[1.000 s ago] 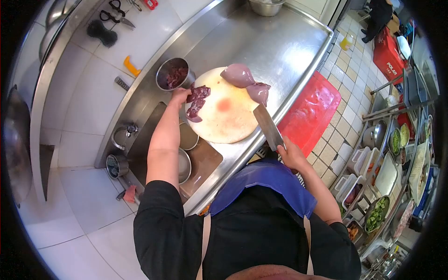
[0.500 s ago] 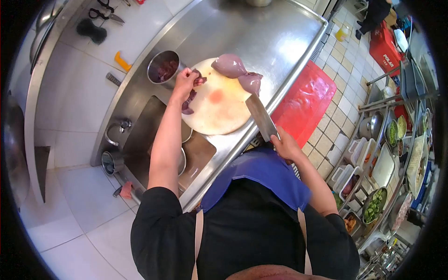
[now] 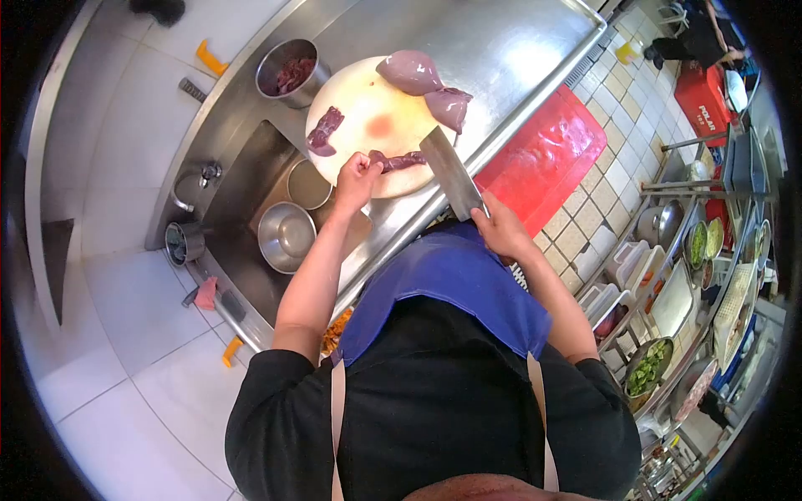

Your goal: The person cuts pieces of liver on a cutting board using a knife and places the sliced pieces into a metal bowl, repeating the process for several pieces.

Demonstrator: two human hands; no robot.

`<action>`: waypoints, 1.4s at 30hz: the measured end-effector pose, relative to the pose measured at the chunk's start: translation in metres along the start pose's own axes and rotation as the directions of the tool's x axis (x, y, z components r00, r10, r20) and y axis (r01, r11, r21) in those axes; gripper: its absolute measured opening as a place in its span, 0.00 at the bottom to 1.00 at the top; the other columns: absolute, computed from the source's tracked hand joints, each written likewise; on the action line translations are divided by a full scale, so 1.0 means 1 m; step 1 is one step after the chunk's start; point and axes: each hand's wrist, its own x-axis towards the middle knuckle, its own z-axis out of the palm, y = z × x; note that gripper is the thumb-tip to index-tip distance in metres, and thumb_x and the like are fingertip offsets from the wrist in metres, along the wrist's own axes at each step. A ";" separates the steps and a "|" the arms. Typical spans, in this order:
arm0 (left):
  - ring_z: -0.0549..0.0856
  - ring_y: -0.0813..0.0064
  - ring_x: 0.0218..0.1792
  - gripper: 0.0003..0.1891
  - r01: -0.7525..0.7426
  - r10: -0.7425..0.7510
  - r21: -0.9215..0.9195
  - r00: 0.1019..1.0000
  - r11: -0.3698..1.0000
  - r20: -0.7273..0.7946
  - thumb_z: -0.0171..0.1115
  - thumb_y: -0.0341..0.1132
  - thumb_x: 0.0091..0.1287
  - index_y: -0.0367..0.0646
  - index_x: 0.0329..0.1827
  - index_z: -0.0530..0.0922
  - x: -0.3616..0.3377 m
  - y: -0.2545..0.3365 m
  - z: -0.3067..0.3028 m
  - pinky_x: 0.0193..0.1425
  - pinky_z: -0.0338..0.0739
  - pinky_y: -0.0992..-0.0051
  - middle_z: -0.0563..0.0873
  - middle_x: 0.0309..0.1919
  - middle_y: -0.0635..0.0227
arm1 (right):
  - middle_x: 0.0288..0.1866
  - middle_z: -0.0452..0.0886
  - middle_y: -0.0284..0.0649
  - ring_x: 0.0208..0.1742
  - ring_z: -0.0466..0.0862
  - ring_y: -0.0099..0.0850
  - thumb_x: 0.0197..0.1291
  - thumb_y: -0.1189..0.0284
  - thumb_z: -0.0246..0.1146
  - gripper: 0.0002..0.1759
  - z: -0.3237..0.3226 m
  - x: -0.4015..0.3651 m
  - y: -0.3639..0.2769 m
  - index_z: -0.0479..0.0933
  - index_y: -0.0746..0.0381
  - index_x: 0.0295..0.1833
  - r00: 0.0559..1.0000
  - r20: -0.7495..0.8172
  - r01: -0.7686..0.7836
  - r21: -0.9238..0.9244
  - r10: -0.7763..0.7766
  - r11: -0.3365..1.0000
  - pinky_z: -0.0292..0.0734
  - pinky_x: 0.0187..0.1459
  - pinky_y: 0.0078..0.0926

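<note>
At the near edge of the round white board (image 3: 351, 100), my left hand (image 3: 360, 177) pinches the left end of a dark meat strip (image 3: 403, 161). My right hand (image 3: 499, 225) is closed on the handle of a cleaver (image 3: 452, 174), whose blade is beside the strip's right end. Another dark piece (image 3: 324, 132) lies at the board's left. Two large smooth pieces of meat (image 3: 409, 72) (image 3: 449, 108) rest at its far right edge. A metal pot (image 3: 292, 73) holding cut meat stands just left of the board.
A sink (image 3: 242, 192) with metal bowls (image 3: 286, 237) is at the left, beside a faucet (image 3: 209, 173). A red lid or bin (image 3: 547, 159) is beyond the counter's right edge. Shelves with food containers (image 3: 650, 367) stand at the right; another person (image 3: 697, 40) is at the upper right.
My left hand has moved from near the pot to the board's near edge, where it holds a strip. The cleaver is closer to that strip. The camera view has shifted.
</note>
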 end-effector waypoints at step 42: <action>0.88 0.51 0.56 0.13 -0.293 0.243 0.683 0.955 0.669 0.171 0.69 0.30 0.69 0.40 0.56 0.87 0.015 0.043 0.014 0.65 0.82 0.58 0.90 0.55 0.52 | 0.44 0.86 0.68 0.50 0.85 0.69 0.79 0.65 0.56 0.19 -0.006 0.032 -0.052 0.70 0.68 0.64 0.977 -0.019 0.195 -0.338 -0.214 0.921 0.77 0.53 0.65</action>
